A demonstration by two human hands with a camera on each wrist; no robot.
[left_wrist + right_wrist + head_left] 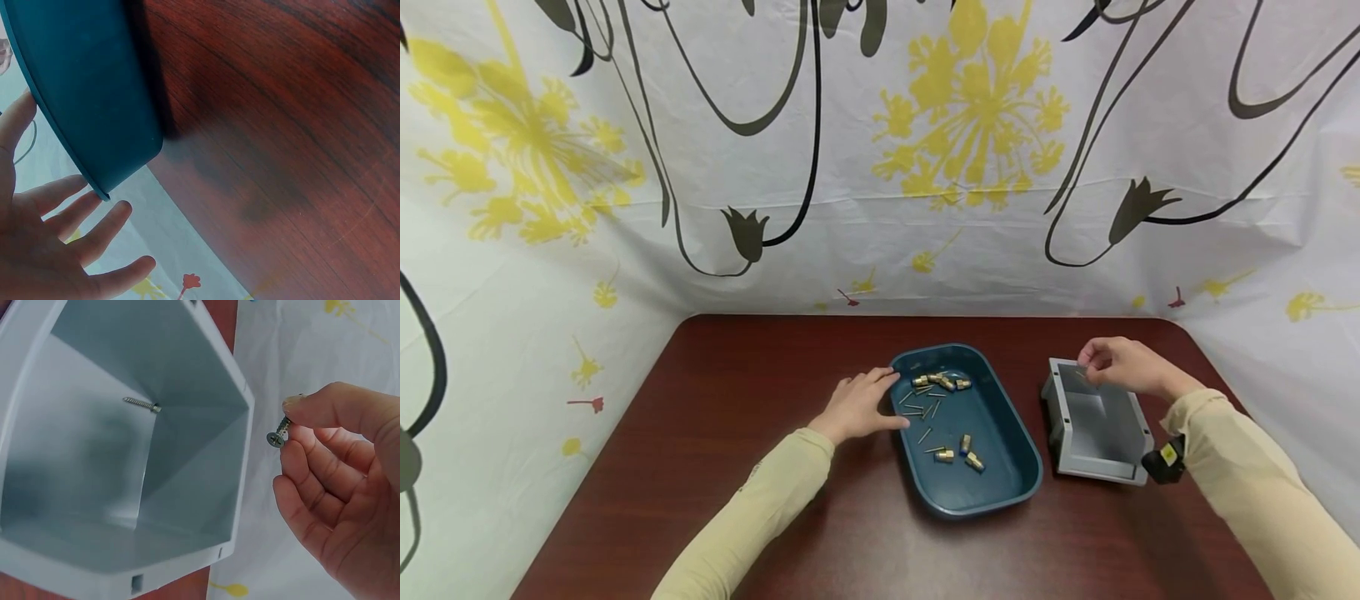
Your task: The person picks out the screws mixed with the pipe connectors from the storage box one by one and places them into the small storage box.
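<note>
A screw [278, 433] with a cross-slot head is pinched between the thumb and forefinger of my right hand [1123, 365]. That hand is over the far end of a grey bin [1144, 429]. Another screw [142, 404] lies inside the bin in the right wrist view. With fingers spread, my left hand [863, 407] touches the left rim of a dark blue tray [1033, 467]. Brass fittings [974, 462] and several loose screws [927, 435] lie in the tray, mostly toward its left side and far end.
Tray and bin stand side by side on a dark red-brown wooden table [760, 400], a gap between them. Behind the table hangs a white cloth [865, 225] with yellow and grey plant prints. A black wrist device [1165, 460] is strapped at the right sleeve.
</note>
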